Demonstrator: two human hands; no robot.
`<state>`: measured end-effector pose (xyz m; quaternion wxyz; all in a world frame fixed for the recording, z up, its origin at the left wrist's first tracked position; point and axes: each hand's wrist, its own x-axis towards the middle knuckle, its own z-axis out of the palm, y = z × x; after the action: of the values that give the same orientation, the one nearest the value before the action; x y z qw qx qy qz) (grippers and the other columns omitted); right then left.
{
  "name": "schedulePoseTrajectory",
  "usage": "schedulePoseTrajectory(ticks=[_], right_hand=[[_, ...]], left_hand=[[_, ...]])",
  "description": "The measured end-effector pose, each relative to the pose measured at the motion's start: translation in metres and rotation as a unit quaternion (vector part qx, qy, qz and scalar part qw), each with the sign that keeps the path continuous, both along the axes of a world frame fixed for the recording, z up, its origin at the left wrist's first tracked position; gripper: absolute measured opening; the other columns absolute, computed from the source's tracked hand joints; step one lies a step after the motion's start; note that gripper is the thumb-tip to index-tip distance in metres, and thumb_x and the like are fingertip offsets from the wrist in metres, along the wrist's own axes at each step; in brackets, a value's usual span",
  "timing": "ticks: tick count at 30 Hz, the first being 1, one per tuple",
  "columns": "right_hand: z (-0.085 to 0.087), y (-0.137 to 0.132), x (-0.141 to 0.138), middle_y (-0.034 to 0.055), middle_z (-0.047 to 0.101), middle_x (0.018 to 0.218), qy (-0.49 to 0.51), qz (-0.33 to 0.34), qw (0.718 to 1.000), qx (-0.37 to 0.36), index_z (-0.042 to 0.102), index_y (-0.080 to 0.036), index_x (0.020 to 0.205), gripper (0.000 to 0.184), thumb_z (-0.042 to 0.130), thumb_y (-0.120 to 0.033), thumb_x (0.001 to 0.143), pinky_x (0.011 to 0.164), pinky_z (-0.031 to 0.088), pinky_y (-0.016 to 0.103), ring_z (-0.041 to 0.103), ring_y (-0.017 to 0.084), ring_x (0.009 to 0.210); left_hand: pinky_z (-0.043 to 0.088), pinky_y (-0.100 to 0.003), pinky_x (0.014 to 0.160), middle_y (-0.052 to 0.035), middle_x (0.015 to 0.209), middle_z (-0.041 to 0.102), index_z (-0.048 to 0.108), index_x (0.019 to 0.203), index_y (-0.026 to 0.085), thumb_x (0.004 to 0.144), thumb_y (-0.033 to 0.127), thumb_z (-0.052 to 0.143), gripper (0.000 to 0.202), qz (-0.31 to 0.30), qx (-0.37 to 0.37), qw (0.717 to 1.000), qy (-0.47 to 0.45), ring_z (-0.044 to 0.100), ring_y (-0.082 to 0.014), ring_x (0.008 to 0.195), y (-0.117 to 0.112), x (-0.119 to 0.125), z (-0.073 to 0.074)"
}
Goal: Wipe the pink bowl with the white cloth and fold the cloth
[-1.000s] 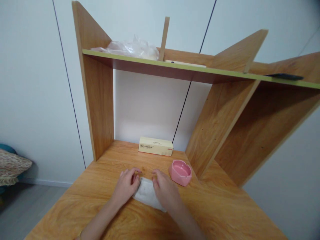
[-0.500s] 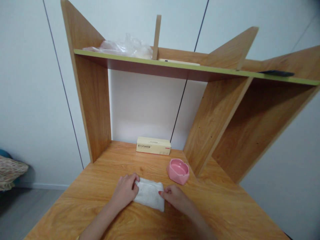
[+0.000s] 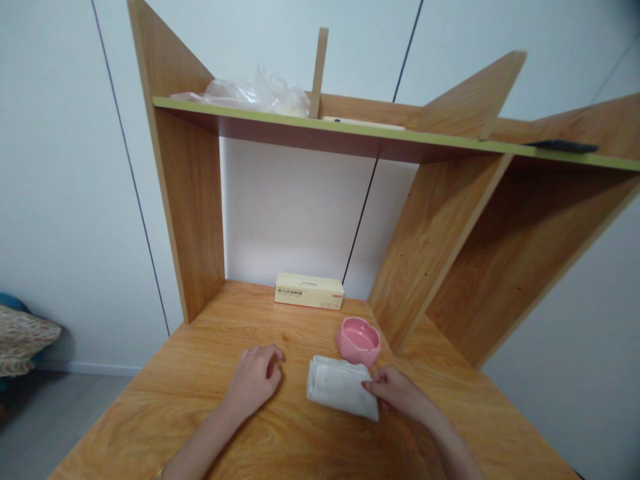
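Observation:
A folded white cloth (image 3: 343,387) is pinched at its right edge by my right hand (image 3: 397,393), thumb on top. It appears lifted a little off the wooden desk (image 3: 270,440), with its folded layers showing on the left side. My left hand (image 3: 254,380) rests on the desk to the left of the cloth, apart from it, its fingers loosely curved with nothing in them. Just behind the cloth stands a pink faceted ashtray (image 3: 359,341), its lower front partly covered by the cloth.
A cream cling-film box (image 3: 309,292) lies at the back of the desk against the wall. Wooden uprights (image 3: 440,247) hold a shelf (image 3: 300,127) over the desk. On the shelf are a clear plastic bag (image 3: 260,93) and a dark flat object (image 3: 563,145).
My right hand has moved the folded cloth to the right, near the ashtray. My left hand has let go of the cloth and stays about where it was.

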<state>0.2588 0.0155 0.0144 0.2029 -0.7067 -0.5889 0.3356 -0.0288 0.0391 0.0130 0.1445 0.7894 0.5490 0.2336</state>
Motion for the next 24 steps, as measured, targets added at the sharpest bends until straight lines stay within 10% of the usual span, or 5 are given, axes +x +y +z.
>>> schedulePoseTrajectory(ticks=[24], right_hand=[[-0.009, -0.008, 0.054, -0.0049, 0.042, 0.032, -0.018, -0.036, 0.999, -0.029, 0.040, -0.020, 0.043, 0.025, 0.052, -0.025, 0.064, 0.037, 0.023, 0.020, 0.037, 0.008, 0.033]], left_hand=[[0.035, -0.032, 0.078, -0.0035, 0.087, 0.064, 0.058, 0.081, 0.020, 0.074, 0.011, 0.043, 0.019, -0.011, -0.010, 1.000, 0.000, 0.054, -0.0214, 0.087, 0.000, 0.002, -0.004]])
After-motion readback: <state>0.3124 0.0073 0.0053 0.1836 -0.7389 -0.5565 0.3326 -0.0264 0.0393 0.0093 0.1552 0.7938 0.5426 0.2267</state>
